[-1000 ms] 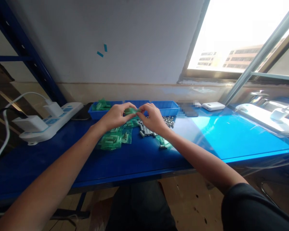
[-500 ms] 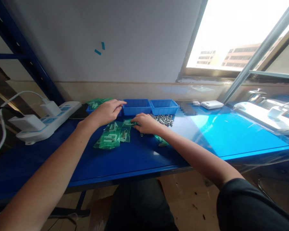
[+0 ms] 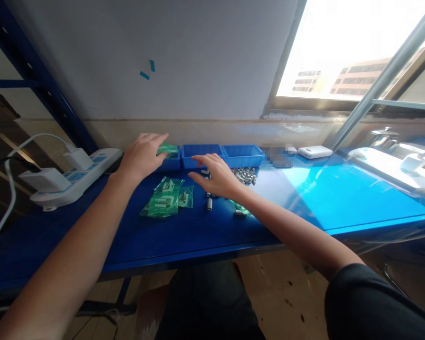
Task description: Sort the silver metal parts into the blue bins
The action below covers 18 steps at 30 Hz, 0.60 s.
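My left hand reaches out flat over the leftmost blue bin, fingers stretched; a green bag lies in the bin at its fingertips. My right hand hovers with spread fingers and nothing in it, just above loose metal cylinders, one cylinder lying alone in front of it. A pile of small green bags with parts inside lies on the blue table between my hands. Another green bag lies under my right wrist.
Two more blue bins stand against the wall, with a heap of metal parts before them. A white power strip with plugged chargers sits left. A white power bank lies right, near the window.
Both hands held a green bag together a second ago. The left hand then carried it to the left bin; the right hand dropped to the table and has lifted, fingers spread.
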Each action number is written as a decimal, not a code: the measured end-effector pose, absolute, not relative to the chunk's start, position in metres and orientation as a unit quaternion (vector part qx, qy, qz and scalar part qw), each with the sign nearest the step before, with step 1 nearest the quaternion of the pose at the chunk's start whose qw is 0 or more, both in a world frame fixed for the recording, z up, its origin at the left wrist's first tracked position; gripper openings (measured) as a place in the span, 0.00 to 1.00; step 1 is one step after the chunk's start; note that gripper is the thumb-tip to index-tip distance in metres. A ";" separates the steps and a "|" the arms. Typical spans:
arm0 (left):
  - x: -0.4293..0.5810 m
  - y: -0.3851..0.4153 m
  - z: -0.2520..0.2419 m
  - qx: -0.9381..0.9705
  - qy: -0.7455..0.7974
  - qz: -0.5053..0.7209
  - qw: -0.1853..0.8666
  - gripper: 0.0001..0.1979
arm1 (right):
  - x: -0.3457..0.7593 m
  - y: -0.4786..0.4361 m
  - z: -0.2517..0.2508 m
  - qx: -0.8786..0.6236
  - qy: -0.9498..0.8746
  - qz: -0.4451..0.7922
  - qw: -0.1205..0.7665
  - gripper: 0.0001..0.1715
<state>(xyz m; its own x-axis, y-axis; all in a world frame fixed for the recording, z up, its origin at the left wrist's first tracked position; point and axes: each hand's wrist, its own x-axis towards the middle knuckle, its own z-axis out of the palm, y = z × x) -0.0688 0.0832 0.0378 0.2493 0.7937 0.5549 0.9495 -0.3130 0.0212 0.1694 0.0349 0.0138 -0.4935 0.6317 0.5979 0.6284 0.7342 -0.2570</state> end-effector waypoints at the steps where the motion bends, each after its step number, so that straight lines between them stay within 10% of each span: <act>1: -0.078 0.087 0.038 -0.769 -0.575 -0.226 0.162 0.34 | 0.166 0.031 0.011 -0.356 -0.884 0.001 0.303 0.32; 6: -0.086 0.086 0.041 -0.793 -0.575 -0.163 0.120 0.30 | 0.153 0.022 -0.001 -0.326 -0.934 -0.003 0.145 0.26; 13: -0.034 0.048 0.054 -0.888 -0.424 -0.140 -0.108 0.27 | 0.161 0.038 0.010 -0.377 -0.860 -0.001 0.344 0.15; 18: -0.041 0.055 0.058 -0.812 -0.491 -0.307 0.073 0.18 | 0.163 0.026 0.016 -0.348 -0.827 -0.013 0.441 0.27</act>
<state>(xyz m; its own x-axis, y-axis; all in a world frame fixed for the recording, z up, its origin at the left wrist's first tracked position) -0.0409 0.0548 0.0577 0.3294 0.7519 0.5712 0.8419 -0.5077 0.1828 0.1627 0.0261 0.0162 -0.3688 0.5650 0.7381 0.5877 0.7569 -0.2858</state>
